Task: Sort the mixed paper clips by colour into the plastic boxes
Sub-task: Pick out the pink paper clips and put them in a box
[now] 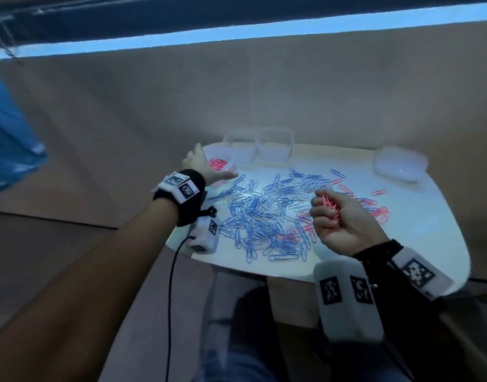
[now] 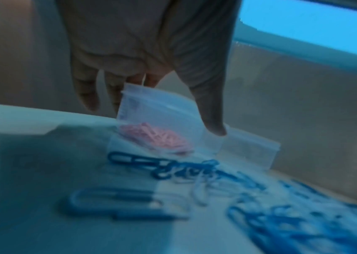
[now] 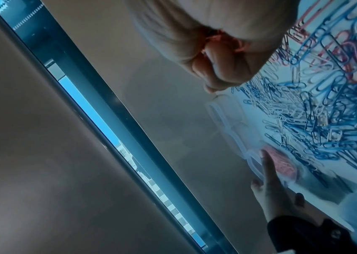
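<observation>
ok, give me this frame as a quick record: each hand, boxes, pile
left hand: open, fingers spread at the box of pink clips
right hand: grip closed round a bunch of pink clips
other boxes: two clear, look empty
pile: mostly blue and white clips, some pink at its right
table: white, rounded

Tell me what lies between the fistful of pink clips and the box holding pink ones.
The heap of blue and white clips on the table, seen in the head view.
</observation>
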